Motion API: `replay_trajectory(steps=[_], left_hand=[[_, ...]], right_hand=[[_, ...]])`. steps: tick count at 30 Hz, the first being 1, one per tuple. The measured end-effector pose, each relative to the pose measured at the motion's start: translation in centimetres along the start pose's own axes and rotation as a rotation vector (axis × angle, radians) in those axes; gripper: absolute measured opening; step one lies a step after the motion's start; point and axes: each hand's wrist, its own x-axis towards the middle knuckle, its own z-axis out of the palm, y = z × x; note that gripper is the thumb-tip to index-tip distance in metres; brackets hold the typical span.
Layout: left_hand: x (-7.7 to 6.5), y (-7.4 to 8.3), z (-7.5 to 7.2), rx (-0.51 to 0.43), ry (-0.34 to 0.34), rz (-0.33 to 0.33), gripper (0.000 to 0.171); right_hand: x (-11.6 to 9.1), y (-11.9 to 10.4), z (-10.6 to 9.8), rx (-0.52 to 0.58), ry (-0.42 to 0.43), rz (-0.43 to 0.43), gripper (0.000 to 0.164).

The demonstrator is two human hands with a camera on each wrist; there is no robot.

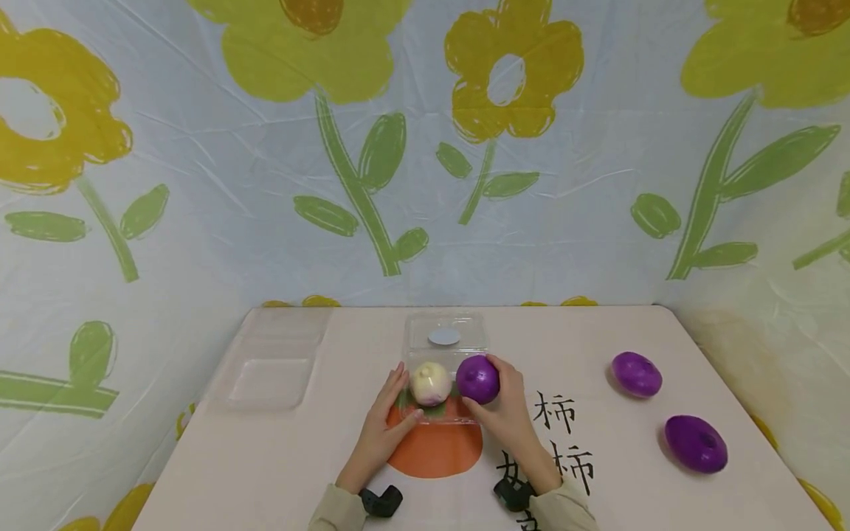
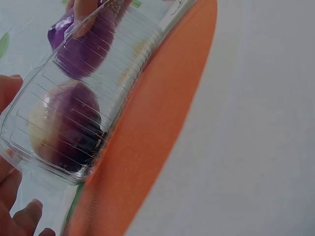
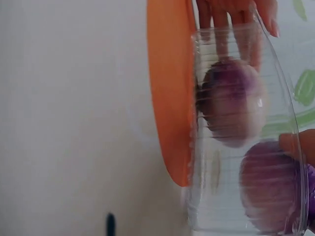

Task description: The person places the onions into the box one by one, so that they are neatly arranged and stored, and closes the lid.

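Observation:
A clear plastic box (image 1: 458,420) stands open on the table, its lid (image 1: 473,330) tipped back with a pale oval label. In its left half sits a cream-coloured onion (image 1: 430,384) with a purple blush, seen through the ribbed wall in both wrist views. My right hand (image 1: 508,402) grips a purple onion (image 1: 477,379), thumb and fingers around its right side, in the box's right half. Along the box's left end rests my left hand (image 1: 383,424), fingers extended at the outer wall and thumb toward the front corner.
Two more purple onions, one farther back (image 1: 636,375) and one nearer (image 1: 696,444), lie at the table's right. Another clear plastic container (image 1: 268,380) stands at the left. An orange shape (image 1: 434,450) and black characters (image 1: 556,413) are printed on the tabletop; a flowered cloth (image 1: 412,162) hangs behind.

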Motion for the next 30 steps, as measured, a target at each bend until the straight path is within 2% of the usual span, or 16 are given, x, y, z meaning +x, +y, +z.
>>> replay_trajectory(steps=[4, 7, 16, 24, 30], left_hand=[[0.03, 0.05, 0.03, 0.001, 0.002, 0.008, 0.069], [0.04, 0.04, 0.07, 0.002, 0.004, 0.019, 0.069], [0.06, 0.18, 0.12, 0.0, 0.006, -0.008, 0.069], [0.14, 0.48, 0.01, -0.004, 0.008, -0.038, 0.069], [0.16, 0.47, -0.01, -0.004, 0.005, -0.045, 0.069]], right_hand=[[-0.08, 0.26, 0.51, -0.111, 0.039, -0.132, 0.078], [-0.12, 0.37, 0.66, -0.182, 0.063, -0.185, 0.077], [-0.04, -0.09, 0.14, -0.301, -0.017, -0.126, 0.077], [-0.06, -0.01, -0.06, -0.272, -0.047, -0.145, 0.068], [-0.12, 0.35, 0.11, -0.258, -0.065, -0.117, 0.062]])
